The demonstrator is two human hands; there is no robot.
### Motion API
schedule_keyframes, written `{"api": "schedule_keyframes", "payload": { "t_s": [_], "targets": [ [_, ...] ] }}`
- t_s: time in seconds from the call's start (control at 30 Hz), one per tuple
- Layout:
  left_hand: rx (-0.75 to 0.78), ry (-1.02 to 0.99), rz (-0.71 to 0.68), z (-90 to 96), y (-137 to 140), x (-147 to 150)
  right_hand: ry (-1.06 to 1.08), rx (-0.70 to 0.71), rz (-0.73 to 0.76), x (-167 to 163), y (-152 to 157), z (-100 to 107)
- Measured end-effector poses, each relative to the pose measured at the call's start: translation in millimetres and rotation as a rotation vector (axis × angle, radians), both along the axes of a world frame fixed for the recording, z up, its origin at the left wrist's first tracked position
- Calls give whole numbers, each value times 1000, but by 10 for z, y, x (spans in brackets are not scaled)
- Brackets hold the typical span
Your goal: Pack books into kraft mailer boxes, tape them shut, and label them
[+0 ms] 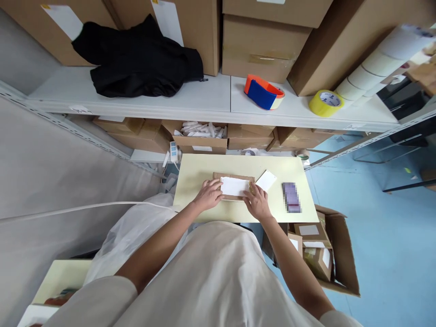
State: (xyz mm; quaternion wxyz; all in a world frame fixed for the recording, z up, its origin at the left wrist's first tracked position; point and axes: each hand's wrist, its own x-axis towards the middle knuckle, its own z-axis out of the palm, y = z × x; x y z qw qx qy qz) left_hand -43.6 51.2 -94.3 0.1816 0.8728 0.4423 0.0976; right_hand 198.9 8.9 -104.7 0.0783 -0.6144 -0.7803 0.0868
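Note:
A small cardboard box (233, 198) lies on the pale yellow tabletop (194, 165). Over its top is a white label (235, 186), which looks flat against the cardboard. My left hand (209, 194) grips the label's left end, fingers bent over the box edge. At the opposite end, my right hand (257, 200) has its thumb and fingers closed on the label's edge, near a small yellow patch. Just beyond the right hand lies a white card or slip (266, 180). A purple phone-shaped object (291, 197), partly pixelated, rests farther right on the table.
Above the table runs a grey shelf (218, 102) with black clothing (143, 59), yellow tape (326, 103), an orange-and-blue band (264, 92) and white rolls (371, 70). An open carton (347, 254) of small boxes stands at right. A white cable (102, 206) crosses at left.

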Motion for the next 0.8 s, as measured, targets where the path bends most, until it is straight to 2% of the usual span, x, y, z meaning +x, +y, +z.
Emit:
{"api": "schedule_keyframes", "payload": {
  "t_s": [0.1, 0.2, 0.3, 0.4, 0.6, 0.7, 0.8],
  "targets": [
    [-14, -32, 162, -55, -2, -22, 72, 18, -106, 74, -17, -62],
    [-101, -64, 434, -99, 20, -5, 218, -19, -258, 122, 15, -120],
    [-272, -77, 694, -132, 86, 72, 349, -155, -459, 95, 124, -141],
    [-452, -85, 841, -168, 200, 178, 368, -262, -612, 23, 275, -122],
    [-537, -147, 886, -290, 384, 240, 384, -332, -709, -27, 432, -90],
    [-494, -251, 817, -324, 355, 184, 544, -302, -695, 23, 345, -96],
    [-436, -387, 747, -253, 276, 186, 761, -283, -721, 110, 130, -63]
  ]
}}
